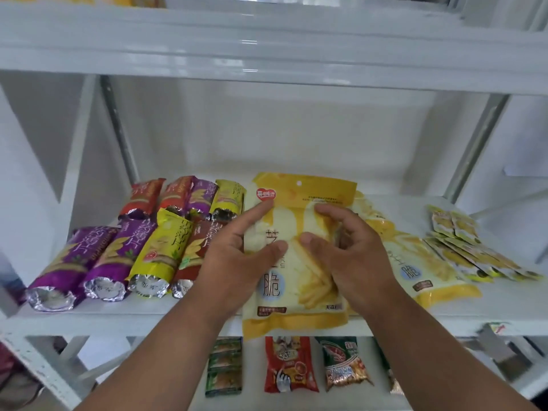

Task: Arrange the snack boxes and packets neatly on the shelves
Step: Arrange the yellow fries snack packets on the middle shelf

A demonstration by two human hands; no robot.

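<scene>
I hold the yellow bag point(299, 256) with both hands: my left hand point(237, 262) grips its left edge, my right hand point(353, 259) pinches its front. It overhangs the shelf point(118, 318) edge, snack rolls point(118, 250) left of the grip, a second bag point(421, 271) right.

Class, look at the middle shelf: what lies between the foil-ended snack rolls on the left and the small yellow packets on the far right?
In the head view, yellow cracker bags lie there, the front one held by both hands.

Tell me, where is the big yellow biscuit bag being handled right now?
In the head view the yellow biscuit bag sits mid-shelf, its bottom edge overhanging the front, between the left hand and right hand, right of the foil-ended rolls.
</scene>
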